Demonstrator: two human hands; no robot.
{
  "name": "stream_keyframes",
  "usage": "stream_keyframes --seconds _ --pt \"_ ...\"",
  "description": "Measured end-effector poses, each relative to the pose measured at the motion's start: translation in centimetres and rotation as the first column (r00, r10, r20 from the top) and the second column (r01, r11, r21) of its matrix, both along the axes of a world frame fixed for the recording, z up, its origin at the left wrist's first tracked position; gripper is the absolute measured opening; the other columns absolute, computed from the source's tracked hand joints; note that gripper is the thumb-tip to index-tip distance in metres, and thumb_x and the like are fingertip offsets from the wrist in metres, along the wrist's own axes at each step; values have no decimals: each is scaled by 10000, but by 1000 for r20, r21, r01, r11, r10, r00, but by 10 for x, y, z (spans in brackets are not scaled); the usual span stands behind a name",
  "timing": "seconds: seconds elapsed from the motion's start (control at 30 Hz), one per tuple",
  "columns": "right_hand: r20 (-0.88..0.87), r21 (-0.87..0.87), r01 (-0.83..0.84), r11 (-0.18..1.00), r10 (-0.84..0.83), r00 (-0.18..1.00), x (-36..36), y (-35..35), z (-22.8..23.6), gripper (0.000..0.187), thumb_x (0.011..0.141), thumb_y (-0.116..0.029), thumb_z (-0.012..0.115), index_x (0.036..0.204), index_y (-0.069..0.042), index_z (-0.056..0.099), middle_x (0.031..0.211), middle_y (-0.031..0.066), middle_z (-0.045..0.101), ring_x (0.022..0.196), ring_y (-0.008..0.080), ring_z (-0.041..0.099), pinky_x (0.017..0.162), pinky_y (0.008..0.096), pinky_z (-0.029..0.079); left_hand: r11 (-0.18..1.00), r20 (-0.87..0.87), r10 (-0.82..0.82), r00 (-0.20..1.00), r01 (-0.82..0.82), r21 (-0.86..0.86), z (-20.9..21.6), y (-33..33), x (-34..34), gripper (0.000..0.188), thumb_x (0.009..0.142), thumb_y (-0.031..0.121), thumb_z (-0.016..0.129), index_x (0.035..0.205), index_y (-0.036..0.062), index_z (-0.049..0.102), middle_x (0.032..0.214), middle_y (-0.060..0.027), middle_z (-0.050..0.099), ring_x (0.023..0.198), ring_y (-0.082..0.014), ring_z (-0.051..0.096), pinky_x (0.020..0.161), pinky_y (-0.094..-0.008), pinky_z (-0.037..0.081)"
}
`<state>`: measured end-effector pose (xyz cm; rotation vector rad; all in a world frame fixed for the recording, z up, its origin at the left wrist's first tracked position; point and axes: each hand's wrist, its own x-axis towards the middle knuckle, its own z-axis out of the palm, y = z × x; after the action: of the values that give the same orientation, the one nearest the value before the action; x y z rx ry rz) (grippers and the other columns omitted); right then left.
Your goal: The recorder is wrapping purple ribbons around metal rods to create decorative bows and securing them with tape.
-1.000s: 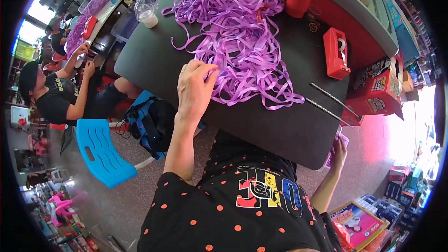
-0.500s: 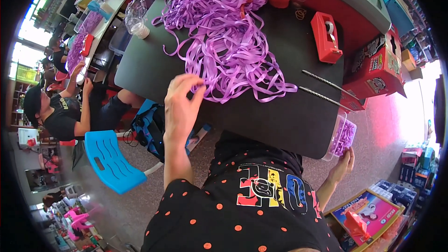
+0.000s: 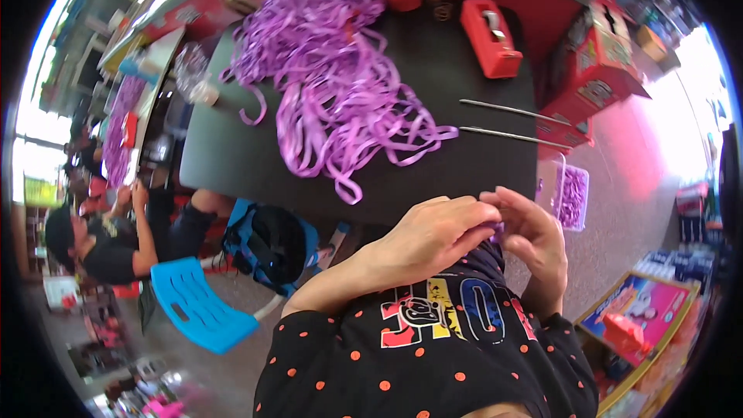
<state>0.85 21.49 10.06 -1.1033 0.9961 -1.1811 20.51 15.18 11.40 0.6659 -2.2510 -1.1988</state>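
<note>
My left hand (image 3: 433, 234) and my right hand (image 3: 538, 238) meet in front of my shirt, beyond the table's near edge. A small purple piece (image 3: 497, 231) shows between their fingertips; its kind is too small and covered to make out. My left fingers are pinched on it, while the right thumb and fingers curl round its other side. On the dark table (image 3: 232, 143) lies a large heap of purple ribbon (image 3: 333, 85), with loose loops hanging toward the near edge. Beside the table, at its right corner, a clear plastic box (image 3: 585, 200) holds many small purple pieces.
Two thin metal rods (image 3: 511, 136) lie at the table's right side. Behind them stand a red tape dispenser (image 3: 491, 39) and a red carton (image 3: 596, 70). A clear plastic cup (image 3: 205, 93) is at the left. A blue chair (image 3: 197, 306) and a seated person (image 3: 116, 236) are further left.
My right hand has come from the plastic box to my front. My left hand has left the ribbon heap and moved right and nearer to meet it. The view has shifted.
</note>
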Motion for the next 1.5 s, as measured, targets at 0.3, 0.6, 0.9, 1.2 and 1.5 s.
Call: stream_keyframes --seconds 0.3,0.6,0.9,1.2,1.5 --pt "-740 -210 453 867 -444 506 -92 27 21 129 765 21 668 891 7 693 796 77 639 703 122 596 613 254 453 914 49 -403 914 405 -22 -12 -60 -123 194 824 142 646 941 -12 655 885 -165 654 832 -311 643 738 -371 501" --pt "-766 -306 609 732 -570 299 -160 16 0 175 805 -96 682 950 3 684 801 88 643 686 127 583 635 264 453 774 31 -624 781 612 162 -19 -129 -258 279 802 234 681 948 -2 697 859 -146 696 806 -196 661 758 -329 498" --pt "-521 -68 630 774 -566 639 -202 -53 -114 284 854 -274 664 967 -16 695 717 11 621 642 90 552 572 248 422 871 427 -413 805 485 -72 -64 -186 -271 262 840 281 641 908 33 688 868 -110 652 861 -205 594 775 -326 462" --pt "44 131 504 854 -513 857 -158 -96 -151 229 848 -236 694 932 -24 679 660 -60 545 551 10 447 486 175 320 906 314 -54 948 179 -383 -72 -174 -223 185 805 212 643 925 82 697 1098 -133 590 1068 -336 504 933 -393 411" --pt "175 165 523 836 -547 819 -146 -99 -162 201 859 -236 692 891 -39 667 653 -55 550 541 10 463 472 170 327 884 0 104 995 -93 -459 -91 -143 -214 105 770 145 689 828 62 719 886 -80 657 902 -286 597 798 -377 465"
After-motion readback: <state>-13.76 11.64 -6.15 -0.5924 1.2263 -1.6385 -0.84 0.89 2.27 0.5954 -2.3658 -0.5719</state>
